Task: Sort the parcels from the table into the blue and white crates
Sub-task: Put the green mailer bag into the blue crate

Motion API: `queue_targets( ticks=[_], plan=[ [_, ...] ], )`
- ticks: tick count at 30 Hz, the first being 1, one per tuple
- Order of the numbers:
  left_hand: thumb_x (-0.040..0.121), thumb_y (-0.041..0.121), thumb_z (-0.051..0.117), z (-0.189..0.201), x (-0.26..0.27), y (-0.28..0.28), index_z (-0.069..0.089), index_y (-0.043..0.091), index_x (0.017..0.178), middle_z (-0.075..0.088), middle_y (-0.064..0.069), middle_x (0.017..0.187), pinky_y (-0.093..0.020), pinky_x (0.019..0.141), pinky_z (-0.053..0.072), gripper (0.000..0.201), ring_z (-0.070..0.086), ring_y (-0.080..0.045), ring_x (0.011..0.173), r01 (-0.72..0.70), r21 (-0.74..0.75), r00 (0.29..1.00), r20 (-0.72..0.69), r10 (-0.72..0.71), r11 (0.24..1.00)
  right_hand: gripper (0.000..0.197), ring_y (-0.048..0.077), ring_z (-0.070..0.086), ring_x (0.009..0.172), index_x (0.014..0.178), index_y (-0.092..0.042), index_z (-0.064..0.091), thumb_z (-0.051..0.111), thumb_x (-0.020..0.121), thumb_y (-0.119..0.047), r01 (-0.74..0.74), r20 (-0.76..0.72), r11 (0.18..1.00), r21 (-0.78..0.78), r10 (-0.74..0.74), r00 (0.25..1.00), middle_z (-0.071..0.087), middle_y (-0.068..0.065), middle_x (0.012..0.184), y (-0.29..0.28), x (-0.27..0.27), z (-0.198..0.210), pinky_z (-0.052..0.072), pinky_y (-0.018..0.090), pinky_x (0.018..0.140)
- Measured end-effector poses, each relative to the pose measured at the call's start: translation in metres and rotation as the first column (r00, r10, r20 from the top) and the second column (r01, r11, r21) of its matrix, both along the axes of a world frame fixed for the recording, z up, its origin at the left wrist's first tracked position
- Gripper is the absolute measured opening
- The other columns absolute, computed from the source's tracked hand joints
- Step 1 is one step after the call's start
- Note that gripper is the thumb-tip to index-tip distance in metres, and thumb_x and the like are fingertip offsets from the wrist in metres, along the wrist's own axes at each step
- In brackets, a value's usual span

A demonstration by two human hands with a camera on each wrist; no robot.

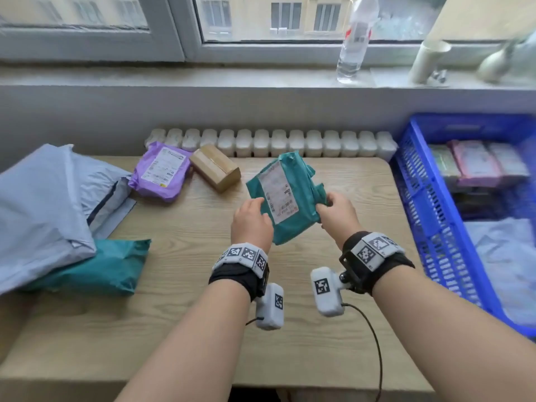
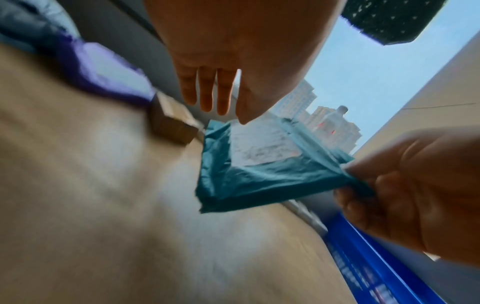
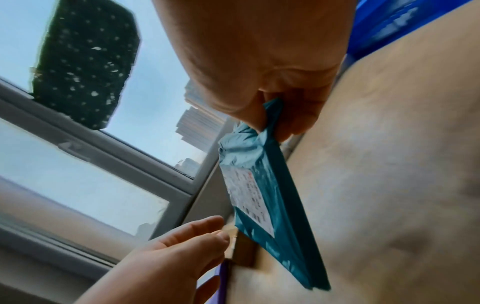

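Observation:
A teal parcel [image 1: 287,195] with a white label hangs tilted above the middle of the wooden table [image 1: 185,329]. My right hand [image 1: 336,210] pinches its crumpled right edge, as the right wrist view shows at the parcel's bunched end [image 3: 270,117]. My left hand [image 1: 252,219] is beside the parcel's left edge with straight fingers [image 2: 207,90], gripping nothing. A purple parcel [image 1: 162,172], a small cardboard box [image 1: 214,166], another teal parcel [image 1: 98,268] and pale blue-grey bags [image 1: 43,204] lie at the left. The blue crate [image 1: 429,216] stands at the right with parcels inside. No white crate is in view.
A white radiator [image 1: 290,143] runs behind the table under the window sill. A clear water bottle [image 1: 353,39] and a pale paper roll [image 1: 429,59] stand on the sill. The near half of the table shows bare wood.

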State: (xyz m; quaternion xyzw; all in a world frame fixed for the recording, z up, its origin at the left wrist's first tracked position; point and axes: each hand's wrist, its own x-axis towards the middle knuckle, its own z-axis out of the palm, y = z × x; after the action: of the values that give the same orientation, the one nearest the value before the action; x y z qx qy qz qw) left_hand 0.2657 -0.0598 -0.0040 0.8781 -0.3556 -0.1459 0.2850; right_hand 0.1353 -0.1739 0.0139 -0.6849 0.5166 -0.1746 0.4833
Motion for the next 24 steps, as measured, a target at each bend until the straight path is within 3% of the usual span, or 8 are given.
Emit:
queue_targets(
  ticks=[5, 7, 11, 14, 18, 22, 24],
  plan=[
    [0.096, 0.012, 0.048, -0.039, -0.057, 0.034, 0.049, 0.013, 0.139, 0.050, -0.004, 0.141, -0.031, 0.109, 0.028, 0.043, 0.042, -0.023, 0.131, 0.046, 0.148, 0.996, -0.079, -0.034, 0.988, 0.025, 0.025, 0.061, 0.068, 0.077, -0.019, 0.062, 0.048, 0.086, 0.000, -0.033, -0.164, 0.988, 0.152, 0.058, 0.985, 0.066, 0.010, 0.077, 0.032, -0.064, -0.048, 0.055, 0.045, 0.073],
    [0.095, 0.011, 0.049, -0.052, -0.070, 0.047, 0.050, 0.013, 0.138, 0.050, -0.004, 0.140, -0.033, 0.109, 0.030, 0.043, 0.042, -0.024, 0.131, 0.086, 0.205, 0.994, -0.078, -0.071, 0.975, 0.020, 0.030, 0.066, 0.080, 0.086, -0.019, 0.064, 0.051, 0.086, -0.004, -0.048, -0.242, 0.986, 0.161, 0.087, 0.966, 0.067, 0.006, 0.081, 0.037, -0.083, -0.062, 0.054, 0.045, 0.080],
    [0.097, 0.012, 0.049, -0.068, -0.084, 0.061, 0.048, 0.012, 0.140, 0.044, -0.005, 0.148, -0.034, 0.111, 0.029, 0.043, 0.038, -0.025, 0.135, 0.145, 0.297, 0.989, -0.082, -0.126, 0.944, 0.037, 0.028, 0.059, 0.112, 0.129, -0.018, 0.056, 0.054, 0.092, -0.016, -0.003, -0.395, 0.997, 0.077, 0.034, 0.918, 0.061, 0.007, 0.122, 0.037, -0.105, -0.075, 0.046, 0.037, 0.097],
    [0.099, 0.011, 0.045, -0.075, -0.088, 0.064, 0.045, 0.013, 0.144, 0.033, -0.005, 0.157, -0.035, 0.116, 0.027, 0.045, 0.030, -0.025, 0.143, 0.195, 0.356, 0.980, -0.107, -0.167, 0.914, 0.032, 0.029, 0.060, 0.110, 0.126, -0.014, 0.058, 0.052, 0.096, -0.022, -0.056, -0.418, 0.998, 0.016, 0.058, 0.906, 0.063, 0.010, 0.121, 0.039, -0.106, -0.078, 0.045, 0.034, 0.092],
    [0.099, 0.009, 0.042, -0.081, -0.095, 0.066, 0.044, 0.013, 0.144, 0.031, -0.008, 0.157, -0.035, 0.116, 0.025, 0.045, 0.029, -0.027, 0.143, 0.245, 0.402, 0.969, -0.127, -0.211, 0.882, 0.035, 0.028, 0.061, 0.108, 0.125, -0.012, 0.059, 0.056, 0.097, -0.032, -0.185, -0.493, 0.980, 0.077, 0.199, 0.847, 0.066, 0.009, 0.118, 0.050, -0.103, -0.086, 0.047, 0.036, 0.092],
    [0.098, 0.014, 0.046, -0.083, -0.104, 0.072, 0.053, 0.015, 0.136, 0.044, -0.004, 0.144, -0.036, 0.104, 0.037, 0.039, 0.038, -0.025, 0.131, 0.225, 0.439, 0.972, -0.044, -0.229, 0.870, 0.041, 0.028, 0.059, 0.115, 0.126, -0.009, 0.059, 0.064, 0.093, -0.032, -0.217, -0.538, 0.975, 0.052, 0.211, 0.816, 0.063, 0.009, 0.124, 0.057, -0.101, -0.095, 0.046, 0.035, 0.095],
    [0.097, 0.017, 0.047, -0.084, -0.106, 0.075, 0.058, 0.018, 0.131, 0.050, -0.002, 0.132, -0.037, 0.094, 0.044, 0.036, 0.044, -0.023, 0.123, 0.207, 0.457, 0.974, -0.011, -0.228, 0.865, 0.030, 0.028, 0.059, 0.110, 0.118, -0.009, 0.061, 0.064, 0.092, -0.024, -0.213, -0.558, 0.977, 0.023, 0.189, 0.808, 0.064, 0.010, 0.119, 0.060, -0.100, -0.096, 0.045, 0.033, 0.087]
  ],
)
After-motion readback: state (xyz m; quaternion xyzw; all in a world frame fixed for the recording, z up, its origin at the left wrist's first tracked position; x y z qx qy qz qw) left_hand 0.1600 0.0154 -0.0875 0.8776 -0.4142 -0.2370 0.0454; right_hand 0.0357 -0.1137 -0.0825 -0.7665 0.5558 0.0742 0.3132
